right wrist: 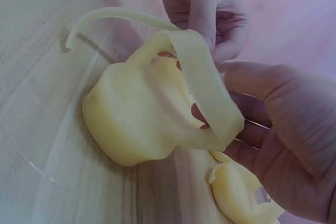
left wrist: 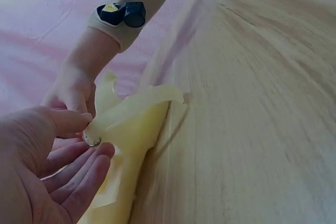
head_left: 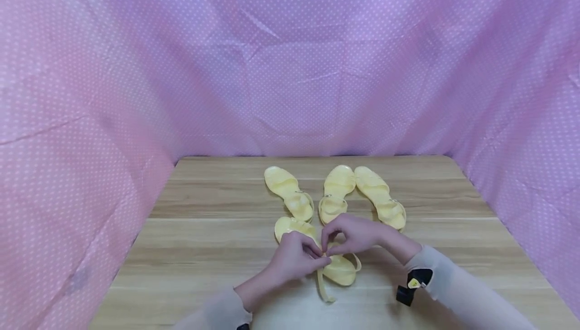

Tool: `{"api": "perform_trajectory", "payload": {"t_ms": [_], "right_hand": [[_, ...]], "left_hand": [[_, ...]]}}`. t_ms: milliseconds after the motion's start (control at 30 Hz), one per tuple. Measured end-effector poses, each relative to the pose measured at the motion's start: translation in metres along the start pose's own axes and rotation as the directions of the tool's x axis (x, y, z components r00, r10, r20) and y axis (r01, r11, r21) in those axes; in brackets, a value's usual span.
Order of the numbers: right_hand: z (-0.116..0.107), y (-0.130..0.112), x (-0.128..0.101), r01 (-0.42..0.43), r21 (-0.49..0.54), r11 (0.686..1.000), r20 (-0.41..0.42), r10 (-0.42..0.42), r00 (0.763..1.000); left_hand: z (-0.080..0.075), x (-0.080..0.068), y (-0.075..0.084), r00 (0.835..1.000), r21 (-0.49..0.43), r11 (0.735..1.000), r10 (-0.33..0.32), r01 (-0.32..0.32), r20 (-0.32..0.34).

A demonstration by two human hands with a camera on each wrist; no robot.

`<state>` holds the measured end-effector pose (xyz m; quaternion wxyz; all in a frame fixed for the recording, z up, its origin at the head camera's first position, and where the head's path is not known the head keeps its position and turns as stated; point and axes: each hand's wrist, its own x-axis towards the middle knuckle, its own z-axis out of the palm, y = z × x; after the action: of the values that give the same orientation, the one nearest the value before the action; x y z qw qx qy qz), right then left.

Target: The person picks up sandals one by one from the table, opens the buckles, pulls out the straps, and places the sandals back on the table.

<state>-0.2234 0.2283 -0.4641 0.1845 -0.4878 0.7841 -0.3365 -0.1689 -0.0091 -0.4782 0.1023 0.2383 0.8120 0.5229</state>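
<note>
A pale yellow sandal (head_left: pixel 340 269) lies on the wooden table (head_left: pixel 204 239) in front of me, and both hands work at its ankle strap. My left hand (head_left: pixel 312 255) pinches the strap end by its small metal buckle (left wrist: pixel 92 140) between thumb and fingers. My right hand (head_left: pixel 333 242) pinches the looped strap (right wrist: pixel 205 87) from the other side, with the thumb on top. The heel cup (right wrist: pixel 131 124) is raised toward the hands. A loose strap tail (head_left: pixel 324 290) trails toward me.
Three more yellow sandals (head_left: pixel 290 191) (head_left: pixel 336 194) (head_left: pixel 380 196) lie in a row behind the hands. Pink dotted cloth (head_left: pixel 90 118) walls in the table on the left, back and right. A black wrist camera (head_left: pixel 412 284) sits on my right sleeve.
</note>
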Motion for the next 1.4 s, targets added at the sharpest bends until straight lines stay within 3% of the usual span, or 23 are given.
{"api": "perform_trajectory", "payload": {"t_ms": [167,533,767,1133,1400], "right_hand": [[0.001,0.008,-0.002,-0.013,0.099,0.995,-0.027,0.016,1.0],[0.003,0.013,-0.011,0.003,0.159,0.987,-0.106,0.014,0.994],[0.005,0.013,-0.009,0.02,0.093,0.995,-0.107,-0.01,0.994],[0.005,0.016,-0.009,-0.026,0.159,0.987,-0.091,0.041,0.995],[0.004,0.011,-0.004,-0.004,0.093,0.996,-0.075,0.011,0.997]], "left_hand": [[0.004,-0.001,-0.003,0.999,0.01,1.0,-0.027,0.027,-0.046],[0.008,-0.001,-0.007,0.997,-0.033,0.997,-0.066,0.065,-0.039],[0.008,-0.003,-0.009,0.997,-0.043,0.997,-0.07,0.068,-0.038],[0.005,-0.003,-0.009,0.996,-0.024,0.996,-0.089,0.088,-0.024],[0.005,-0.003,-0.008,0.994,-0.03,0.994,-0.102,0.101,-0.032]]}}
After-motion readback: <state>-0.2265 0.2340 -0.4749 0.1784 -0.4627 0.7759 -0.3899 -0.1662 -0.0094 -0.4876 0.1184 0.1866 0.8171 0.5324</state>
